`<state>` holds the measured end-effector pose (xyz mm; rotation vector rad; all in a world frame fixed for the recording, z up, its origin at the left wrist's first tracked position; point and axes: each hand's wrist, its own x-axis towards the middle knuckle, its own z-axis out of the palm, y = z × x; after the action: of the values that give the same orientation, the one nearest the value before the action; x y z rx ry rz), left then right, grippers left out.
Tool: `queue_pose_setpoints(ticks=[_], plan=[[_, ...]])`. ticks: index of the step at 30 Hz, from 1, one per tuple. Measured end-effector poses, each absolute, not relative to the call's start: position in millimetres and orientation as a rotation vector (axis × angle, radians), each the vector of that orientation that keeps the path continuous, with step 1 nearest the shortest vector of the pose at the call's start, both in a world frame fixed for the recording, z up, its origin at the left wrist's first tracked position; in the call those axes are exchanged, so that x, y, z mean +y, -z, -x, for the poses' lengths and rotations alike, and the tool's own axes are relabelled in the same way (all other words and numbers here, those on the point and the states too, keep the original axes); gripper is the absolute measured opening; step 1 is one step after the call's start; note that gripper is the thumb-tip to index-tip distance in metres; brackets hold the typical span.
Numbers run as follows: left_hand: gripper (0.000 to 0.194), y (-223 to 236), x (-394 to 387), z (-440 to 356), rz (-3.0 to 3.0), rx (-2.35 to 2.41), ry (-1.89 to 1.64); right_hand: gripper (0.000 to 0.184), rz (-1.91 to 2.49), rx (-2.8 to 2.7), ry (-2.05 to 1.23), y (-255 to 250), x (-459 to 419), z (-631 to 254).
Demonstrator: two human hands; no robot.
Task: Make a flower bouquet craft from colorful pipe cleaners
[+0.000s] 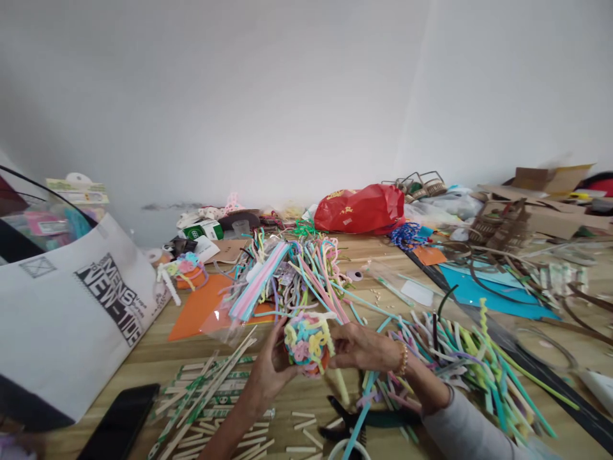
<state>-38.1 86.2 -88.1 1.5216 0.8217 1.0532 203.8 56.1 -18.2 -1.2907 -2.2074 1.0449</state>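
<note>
One wood-grain tabletop carries all of the following items, listed by decreasing size. A white printed bag stands at the left. A red bag lies at the far side, near the wall. A pile of multicolored fuzzy stems occupies the middle; a second bundle of fuzzy stems lies at the right. A blue sheet lies far right, and an orange sheet lies left of the middle pile. A black phone rests near left, beside wrapped sticks.

The left hand and right hand are at the near center. Between them is the flower piece, pink, yellow and blue on an orange base, located in front of the middle pile. Left fingers: curved around its left side, holding. Right fingers: drawn in on its right side, holding. A pale yellow stem hangs below the right hand. Dark-green-handled pliers lie nearer, beside short sticks.
</note>
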Motion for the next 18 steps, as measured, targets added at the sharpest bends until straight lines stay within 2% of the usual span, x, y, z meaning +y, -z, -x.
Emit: queue_pose_setpoints(ticks=[10,15,16,18], plan=[[0.086,63.0,83.3,43.4,-1.599,0.973,-0.956,0.035,0.968,-1.783,-1.743,21.2,56.5,-203.3],[0.083,42.3,89.9,61.7,-1.848,1.052,-0.839,0.034,0.917,-1.68,-1.837,11.4,52.8,-202.7],[0.079,36.0,91.1,65.5,-1.892,1.088,-0.837,0.034,0.922,-1.669,-1.832,9.7,52.0,-202.1],[0.059,21.6,90.6,70.4,-1.971,1.172,-0.85,0.033,0.947,-1.646,-1.794,7.4,50.4,-198.9]])
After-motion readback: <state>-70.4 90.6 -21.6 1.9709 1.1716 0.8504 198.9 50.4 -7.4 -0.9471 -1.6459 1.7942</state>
